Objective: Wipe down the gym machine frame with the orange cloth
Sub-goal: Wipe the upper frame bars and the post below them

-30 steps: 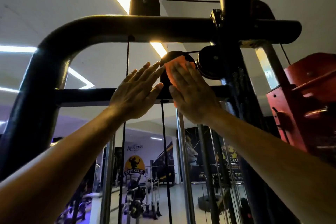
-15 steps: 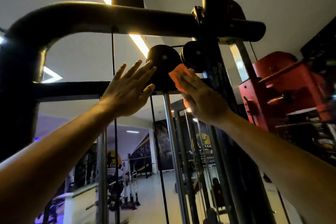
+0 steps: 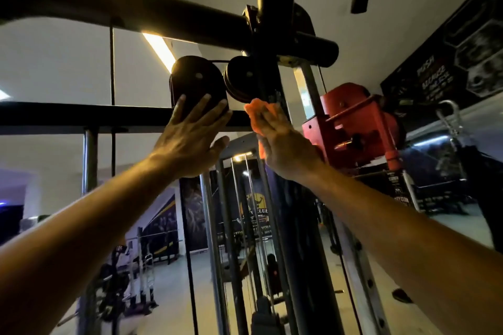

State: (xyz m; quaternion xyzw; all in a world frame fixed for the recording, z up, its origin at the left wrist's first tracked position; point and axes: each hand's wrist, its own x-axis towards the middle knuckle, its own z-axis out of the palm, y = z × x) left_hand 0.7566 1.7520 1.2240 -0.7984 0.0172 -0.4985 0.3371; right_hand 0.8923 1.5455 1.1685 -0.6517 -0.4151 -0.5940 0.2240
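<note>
Rightward along the black horizontal crossbar [image 3: 68, 117] goes the right hand [image 3: 283, 147] since a second ago, and with it the crumpled orange cloth [image 3: 261, 113], which has left the rounded black pulley housing [image 3: 197, 81] and now sits at centre frame against the dark upright post of the gym machine frame [image 3: 268, 35]; the left hand [image 3: 190, 139] has climbed onto that housing. Straight fingers of the right hand press the cloth flat against the post, its orange edge showing above the fingertips; the left hand lies flat with fingers spread on the housing's lower face, thumb hanging free below the crossbar; the two hands are apart, a narrow gap between them. Just above the cloth hangs a second black round pulley [image 3: 243, 77], close enough to crowd any upward stroke; a thick black curved top tube [image 3: 136, 8] runs across the upper frame, ending in a blunt end right of the post. Right of the cloth stands a red metal bracket block [image 3: 351, 122], near the right hand's knuckles; below, chrome guide rods [image 3: 215, 226] and thin cables [image 3: 112, 62] drop toward the floor, leaving open room down the post. Behind, a pale ceiling with a bright strip light [image 3: 159, 47], a dark wall banner [image 3: 449, 62] at upper right, and a light gym floor [image 3: 168, 294] with other equipment at lower left.
</note>
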